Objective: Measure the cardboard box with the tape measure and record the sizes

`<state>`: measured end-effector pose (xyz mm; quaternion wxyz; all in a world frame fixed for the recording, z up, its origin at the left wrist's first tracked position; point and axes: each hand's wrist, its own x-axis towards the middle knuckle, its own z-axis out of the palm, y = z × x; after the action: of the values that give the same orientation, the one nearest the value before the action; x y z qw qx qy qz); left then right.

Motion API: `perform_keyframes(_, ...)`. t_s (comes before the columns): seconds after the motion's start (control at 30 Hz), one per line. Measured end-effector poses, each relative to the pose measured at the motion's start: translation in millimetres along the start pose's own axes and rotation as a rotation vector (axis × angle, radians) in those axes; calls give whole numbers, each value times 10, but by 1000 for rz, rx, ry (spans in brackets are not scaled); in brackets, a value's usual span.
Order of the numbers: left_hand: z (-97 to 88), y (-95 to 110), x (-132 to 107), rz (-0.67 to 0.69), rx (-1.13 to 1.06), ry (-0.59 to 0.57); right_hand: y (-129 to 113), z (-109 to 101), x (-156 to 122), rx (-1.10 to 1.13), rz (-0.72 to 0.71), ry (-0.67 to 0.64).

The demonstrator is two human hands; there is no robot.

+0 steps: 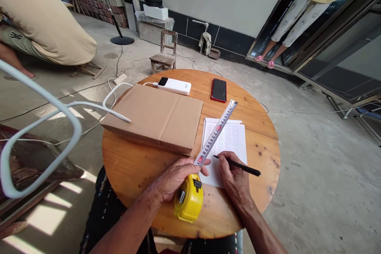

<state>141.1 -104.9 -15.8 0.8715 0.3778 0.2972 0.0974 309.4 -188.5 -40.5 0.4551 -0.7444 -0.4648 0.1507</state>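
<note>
My left hand (pixel 181 172) grips a yellow tape measure (pixel 189 202) near the table's front edge, thumb on its blade. The silver blade (pixel 216 133) is pulled out and slants up to the right, passing over part of a white sheet of paper (pixel 238 143) with columns of small writing. In my right hand (pixel 233 176) a black pen (pixel 244 166) is held, its tip pointing left at the lower part of the sheet. A closed brown cardboard box (pixel 160 117) lies to the left of the paper, close to my left hand.
On the round wooden table (pixel 263 158) lie a white power bank (pixel 174 86) with a cable and a red-edged phone (pixel 218 90). A thick white cable (pixel 71 127) loops at the left. Behind stands a small wooden chair (pixel 165 55). One person (pixel 300 16) stands in the doorway, another sits at the left.
</note>
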Motion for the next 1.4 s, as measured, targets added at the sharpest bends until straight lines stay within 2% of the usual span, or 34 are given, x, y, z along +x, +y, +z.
perform_keyframes(0.83,-29,-32,12,33,27,-15,-3,-3,-3,-2,-8,-33)
perform_keyframes(1.17,-49,-49,8,44,76,7,-12,22,15,1,-12,-9)
perform_keyframes(1.4,-30,-35,3,33,33,-14,-32,11,9,32,-12,-24)
